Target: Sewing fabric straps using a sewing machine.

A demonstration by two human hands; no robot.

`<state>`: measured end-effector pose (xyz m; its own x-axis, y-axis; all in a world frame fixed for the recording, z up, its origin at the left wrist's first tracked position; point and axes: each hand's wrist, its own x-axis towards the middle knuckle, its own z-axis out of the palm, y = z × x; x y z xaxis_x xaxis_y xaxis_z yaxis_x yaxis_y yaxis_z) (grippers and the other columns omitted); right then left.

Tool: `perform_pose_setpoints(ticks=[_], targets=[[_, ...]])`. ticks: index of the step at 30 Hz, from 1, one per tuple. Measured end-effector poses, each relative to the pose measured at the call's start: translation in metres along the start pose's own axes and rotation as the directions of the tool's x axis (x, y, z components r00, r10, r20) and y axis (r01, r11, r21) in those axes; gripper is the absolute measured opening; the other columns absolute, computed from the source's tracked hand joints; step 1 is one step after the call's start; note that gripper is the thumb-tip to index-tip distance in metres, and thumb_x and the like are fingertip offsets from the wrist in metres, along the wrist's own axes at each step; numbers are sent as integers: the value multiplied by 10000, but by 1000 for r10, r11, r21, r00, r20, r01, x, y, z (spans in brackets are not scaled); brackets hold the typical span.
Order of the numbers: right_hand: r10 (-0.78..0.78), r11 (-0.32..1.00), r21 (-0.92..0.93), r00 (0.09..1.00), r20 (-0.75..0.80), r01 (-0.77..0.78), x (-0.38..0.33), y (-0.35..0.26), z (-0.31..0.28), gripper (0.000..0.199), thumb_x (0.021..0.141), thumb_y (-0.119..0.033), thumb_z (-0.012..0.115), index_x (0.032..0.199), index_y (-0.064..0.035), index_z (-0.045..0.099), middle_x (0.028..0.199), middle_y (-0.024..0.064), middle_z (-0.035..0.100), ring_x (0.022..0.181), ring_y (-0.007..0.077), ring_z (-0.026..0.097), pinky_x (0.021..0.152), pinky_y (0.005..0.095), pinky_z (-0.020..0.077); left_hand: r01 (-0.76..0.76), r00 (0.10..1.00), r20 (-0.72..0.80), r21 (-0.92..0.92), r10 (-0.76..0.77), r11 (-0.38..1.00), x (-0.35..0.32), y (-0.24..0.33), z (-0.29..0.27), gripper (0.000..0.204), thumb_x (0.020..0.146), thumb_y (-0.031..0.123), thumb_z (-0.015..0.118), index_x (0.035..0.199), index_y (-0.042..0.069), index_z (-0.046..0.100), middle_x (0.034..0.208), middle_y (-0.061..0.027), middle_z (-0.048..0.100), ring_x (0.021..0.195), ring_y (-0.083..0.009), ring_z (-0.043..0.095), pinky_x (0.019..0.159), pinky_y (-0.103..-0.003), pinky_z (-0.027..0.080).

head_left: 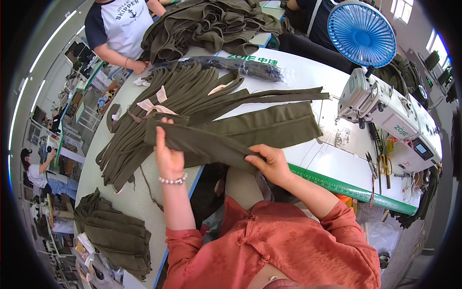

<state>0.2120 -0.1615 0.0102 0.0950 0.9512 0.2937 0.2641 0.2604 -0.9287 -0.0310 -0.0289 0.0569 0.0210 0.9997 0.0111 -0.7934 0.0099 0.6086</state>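
Note:
Between my hands stretches an olive-green fabric strip (207,143), smooth and slightly twisted. My left hand (169,156), with a beaded bracelet at the wrist, grips its left end palm up. My right hand (270,164) pinches the other end near the table's front edge. Just beyond lies a wider olive fabric panel (269,126) with a lengthwise seam, its right end close to the sewing machine (385,115). A heap of long, narrow olive strips (168,91) spreads past my left hand, with pale pink scraps (156,107) on it.
A blue fan (362,34) stands above the machine. Scissors (384,164) lie at its right, and a green ruler strip (346,187) edges the table. Stacked olive pieces (115,236) sit at lower left. Across the table, a person (120,33) stands by a large fabric pile (207,24).

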Motion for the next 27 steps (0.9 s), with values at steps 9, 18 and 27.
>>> perform_pose_setpoints(ticks=[9, 18, 27], targets=[[-73, 934, -351, 997, -13, 64, 22, 17, -33, 303, 802, -129, 684, 1077, -55, 580, 1077, 112, 583, 842, 229, 602, 665, 327, 496, -517, 856, 55, 141, 514, 845, -13, 132, 18, 441, 908, 272, 588, 1269, 42, 487, 1266, -81, 524, 1151, -188, 502, 1023, -375, 376], [-204, 698, -703, 979, -14, 136, 47, 47, -63, 461, 821, -245, 659, 1202, -32, 513, 1299, 134, 484, 1214, 324, 429, 996, 407, 345, -625, 274, -436, 597, 857, 503, 2, 205, -145, 340, 784, 305, 740, 979, 46, 635, 954, -15, 649, 802, -156, 608, 625, -277, 471], [103, 459, -883, 981, 163, 99, 44, 61, -73, 763, 863, -451, 551, 1445, -75, 232, 1515, 136, 170, 1404, 306, 144, 1129, 452, 102, -305, 548, -667, 403, 505, 863, -40, 163, -245, 402, 810, 316, 708, 1035, 5, 588, 1009, -62, 631, 834, -179, 579, 755, -279, 465]])
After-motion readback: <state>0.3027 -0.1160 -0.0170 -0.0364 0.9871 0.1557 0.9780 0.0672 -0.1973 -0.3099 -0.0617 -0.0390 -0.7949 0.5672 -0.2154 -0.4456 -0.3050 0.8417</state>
